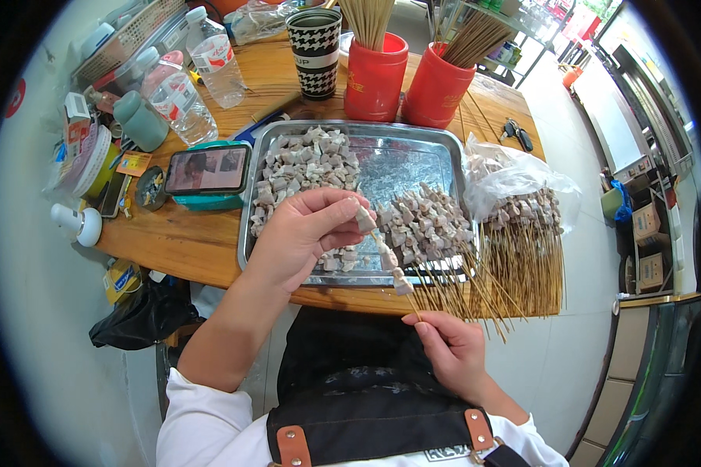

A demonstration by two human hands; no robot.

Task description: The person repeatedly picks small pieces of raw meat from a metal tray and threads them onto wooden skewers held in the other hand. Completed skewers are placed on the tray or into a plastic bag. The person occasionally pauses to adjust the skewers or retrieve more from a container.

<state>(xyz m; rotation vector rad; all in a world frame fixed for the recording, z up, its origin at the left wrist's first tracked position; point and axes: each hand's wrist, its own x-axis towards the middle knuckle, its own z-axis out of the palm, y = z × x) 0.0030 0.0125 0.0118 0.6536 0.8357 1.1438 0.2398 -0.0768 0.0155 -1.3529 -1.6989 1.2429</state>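
My right hand (451,349) grips the lower part of a thin bamboo skewer (413,305). Several pale meat pieces (388,257) are threaded along it, with gaps between them. At the upper end, my left hand (304,233) pinches a meat piece (364,220) between thumb and fingers; the skewer's tip is hidden there. Both hands are over the near edge of a metal tray (409,152). Loose cut meat (309,157) is heaped in its left half. Finished-looking meat skewers (426,225) are piled at its right, their sticks pointing toward me.
Right of the tray, more meat skewers (523,210) lie partly under a clear plastic bag (520,169). Red buckets (376,79) of bamboo sticks and a patterned cup (313,55) stand behind. A phone (208,169), an ashtray (151,188) and water bottles (178,102) occupy the wooden table's left side.
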